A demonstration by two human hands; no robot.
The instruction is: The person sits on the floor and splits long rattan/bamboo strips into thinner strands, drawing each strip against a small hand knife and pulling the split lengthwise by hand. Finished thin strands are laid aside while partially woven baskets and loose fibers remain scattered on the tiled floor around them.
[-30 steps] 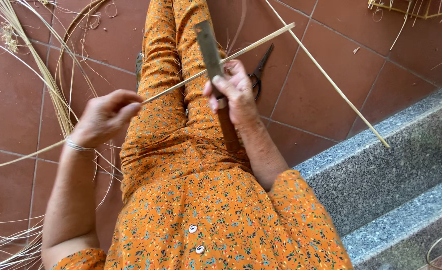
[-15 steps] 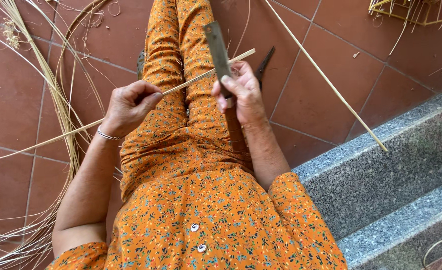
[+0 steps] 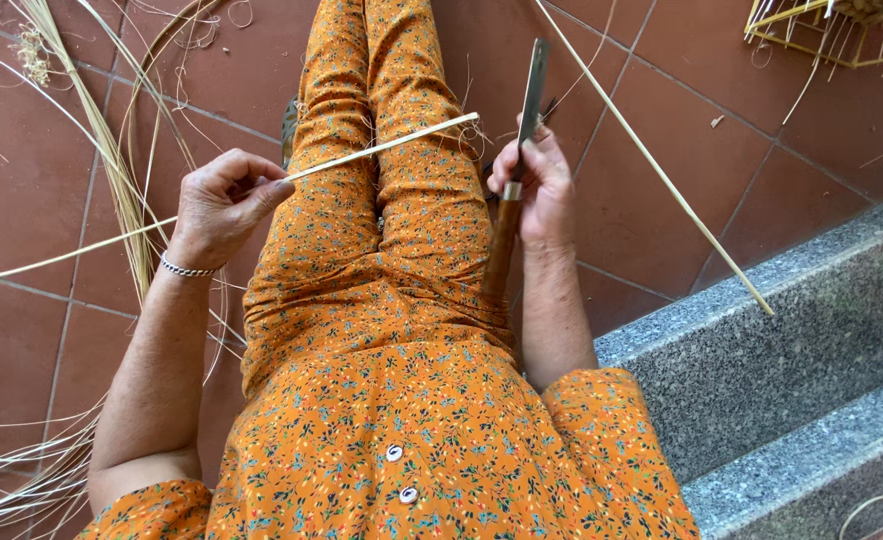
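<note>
While the left hand (image 3: 224,203) pinches the cane strip (image 3: 382,146), its free end sits near the knife (image 3: 532,90). Right hand (image 3: 539,185) is clenched around the knife; a slip could nick fingers or snap the strip.

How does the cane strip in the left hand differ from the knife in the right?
The cane strip is pale, thin and lies near level across the lap; the knife is dark metal with a brown handle, pointing up and away. The left hand pinches; the right hand wraps. Both are long and narrow.

Pale cane strip (image 3: 382,148) slanting across lap, long knife (image 3: 522,150) upright
</note>
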